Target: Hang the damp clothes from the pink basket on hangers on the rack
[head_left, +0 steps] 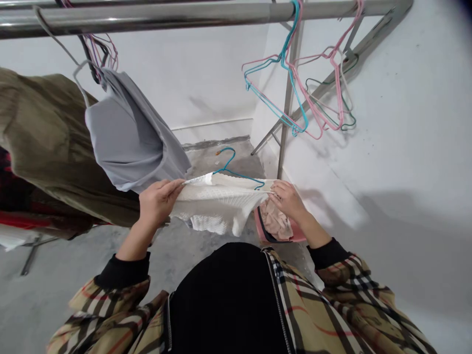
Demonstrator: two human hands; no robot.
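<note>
A white knit garment [217, 209] is stretched between my two hands in front of my body. My left hand [157, 199] pinches its left edge, thumb and fingers closed on the cloth. At the opposite edge my right hand [287, 197] grips the garment the same way. A blue hanger [230, 169] sits partly inside the neck opening, its hook sticking up and away from me. One arm of the hanger shows near my right hand; the rest is hidden by the knit.
Across the top runs a metal rail [147, 19]. Blue hangers [283, 64] and pink hangers [337, 69] hang at its right. A grey garment [129, 132] and an olive garment [47, 132] hang at left. A pink basin [261, 231] with crumpled pink cloth [275, 219] stands on the floor.
</note>
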